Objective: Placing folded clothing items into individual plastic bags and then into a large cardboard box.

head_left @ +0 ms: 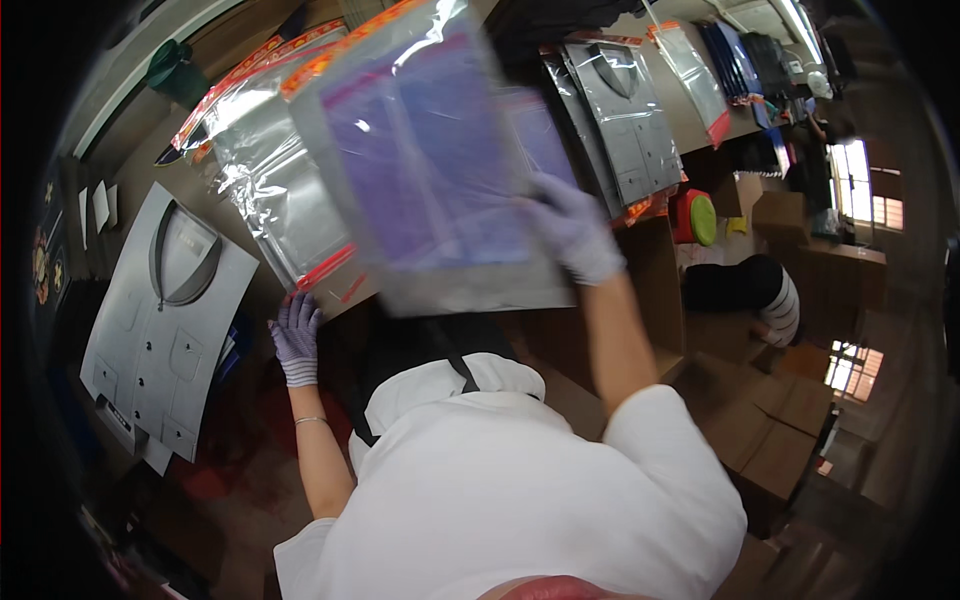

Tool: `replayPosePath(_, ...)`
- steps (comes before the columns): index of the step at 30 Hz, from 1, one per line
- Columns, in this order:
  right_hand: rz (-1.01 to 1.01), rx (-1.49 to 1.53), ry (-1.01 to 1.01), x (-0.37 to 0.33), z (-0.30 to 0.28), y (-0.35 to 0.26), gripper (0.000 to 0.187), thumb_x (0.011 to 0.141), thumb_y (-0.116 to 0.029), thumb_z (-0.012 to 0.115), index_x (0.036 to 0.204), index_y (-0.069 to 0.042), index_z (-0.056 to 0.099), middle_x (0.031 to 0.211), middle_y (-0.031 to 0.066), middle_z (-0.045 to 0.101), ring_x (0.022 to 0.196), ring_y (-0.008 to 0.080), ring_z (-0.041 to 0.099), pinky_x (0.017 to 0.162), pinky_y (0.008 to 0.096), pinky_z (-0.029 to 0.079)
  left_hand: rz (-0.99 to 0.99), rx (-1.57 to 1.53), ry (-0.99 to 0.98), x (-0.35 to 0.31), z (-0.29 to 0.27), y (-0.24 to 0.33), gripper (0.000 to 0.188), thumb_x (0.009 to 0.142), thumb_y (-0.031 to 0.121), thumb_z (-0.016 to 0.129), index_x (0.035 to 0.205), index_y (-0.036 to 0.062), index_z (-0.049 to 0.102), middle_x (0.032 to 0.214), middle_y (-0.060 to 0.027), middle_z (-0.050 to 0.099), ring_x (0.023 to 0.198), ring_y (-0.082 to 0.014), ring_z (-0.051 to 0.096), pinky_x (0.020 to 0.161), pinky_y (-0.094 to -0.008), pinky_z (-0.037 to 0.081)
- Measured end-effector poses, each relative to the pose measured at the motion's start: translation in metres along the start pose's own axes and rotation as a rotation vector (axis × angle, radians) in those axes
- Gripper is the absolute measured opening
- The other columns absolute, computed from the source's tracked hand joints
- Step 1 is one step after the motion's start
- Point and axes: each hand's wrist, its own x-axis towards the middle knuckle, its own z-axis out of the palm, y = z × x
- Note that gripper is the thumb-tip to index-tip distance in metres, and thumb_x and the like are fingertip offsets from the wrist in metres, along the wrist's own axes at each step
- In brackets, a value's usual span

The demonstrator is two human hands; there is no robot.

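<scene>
Gripping a blurred plastic bag (430,180), likely light, slippery, best held by its edge: right hand (577,232); left hand (296,335) unclenched.

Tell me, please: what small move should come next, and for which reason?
Perhaps bring the left hand to the lower left corner of the purple-tinted bag, to steady it: the right hand seems to grip only its right side, the bag looks blurred, and the left hand is nearby, at the near end of the clear bags.
</scene>
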Motion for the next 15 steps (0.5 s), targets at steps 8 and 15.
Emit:
replayPosePath(8,-0.012,-0.959,-0.266,0.002,-0.307,0.047,0.021,0.069,0.003,0.054,0.085,-0.005,0.064,0.082,0.0101,0.064,0.078,0.0234,0.061,0.073,0.0321,0.048,-0.063,0.075,-0.009,0.006,-0.006,0.012,0.053,0.092,0.044,0.028,0.126,0.0043,0.037,0.128,-0.0144,0.042,0.116,-0.0284,0.043,0.092,-0.0395,0.039)
replayPosePath(15,-0.154,-1.992,-0.799,0.199,-0.263,0.211,0.021,0.081,-0.017,0.047,0.085,-0.013,0.067,0.093,0.0071,0.064,0.09,0.0227,0.059,0.083,0.0378,0.04,-0.014,0.207,0.036,-0.007,0.026,0.01,0.037,0.092,0.027,0.037,0.117,-0.0002,0.043,0.11,-0.018,0.054,0.092,-0.0254,0.057,0.078,-0.0335,0.048)
